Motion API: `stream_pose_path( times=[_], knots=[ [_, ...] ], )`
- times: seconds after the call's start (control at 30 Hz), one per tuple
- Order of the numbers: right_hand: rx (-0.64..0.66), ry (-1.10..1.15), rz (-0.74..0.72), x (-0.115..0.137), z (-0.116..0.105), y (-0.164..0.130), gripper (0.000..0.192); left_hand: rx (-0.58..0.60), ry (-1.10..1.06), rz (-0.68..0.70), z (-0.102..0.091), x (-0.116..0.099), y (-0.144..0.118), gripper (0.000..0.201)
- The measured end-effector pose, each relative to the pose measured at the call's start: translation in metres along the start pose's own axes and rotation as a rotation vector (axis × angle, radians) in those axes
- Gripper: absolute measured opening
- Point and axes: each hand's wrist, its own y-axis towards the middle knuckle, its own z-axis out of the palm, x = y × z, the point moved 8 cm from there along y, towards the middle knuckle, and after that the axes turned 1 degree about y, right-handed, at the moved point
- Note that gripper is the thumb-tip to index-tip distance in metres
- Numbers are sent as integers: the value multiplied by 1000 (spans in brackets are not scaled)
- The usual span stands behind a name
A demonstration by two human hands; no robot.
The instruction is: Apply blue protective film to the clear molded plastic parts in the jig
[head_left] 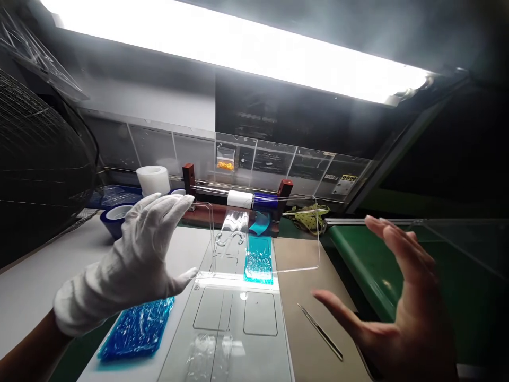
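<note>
My left hand [135, 260], in a white glove, holds a clear acrylic sheet [286, 239] upright by its left edge, fingers on the top corner and thumb at the bottom corner. My bare right hand [397, 297] is spread open just right of the sheet and below its right edge, touching nothing. Under the sheet a clear template plate [234, 318] with rectangular cutouts lies flat on the bench. A strip of crinkled blue film [258, 260] rests on it.
A larger piece of blue film [137, 329] lies at the front left. Metal tweezers [320, 331] lie on the brown mat. Behind are a tape roller bar [238, 199], a white roll [153, 180] and a blue roll [115, 215]. A fan grille [35, 175] stands left, a green surface [366, 265] right.
</note>
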Motion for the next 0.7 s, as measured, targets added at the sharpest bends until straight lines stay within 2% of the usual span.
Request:
stream_pose_path(
  times=[0.17,0.53,0.7],
  knots=[
    [116,-38,-43,-2,4,-2,104,65,-23,58,0,-10,4,96],
    [380,-95,-137,5,24,-6,105,73,-107,124,7,-20,8,97],
    [470,-53,-147,5,15,-27,113,117,-207,106,15,-38,-13,99]
  ],
)
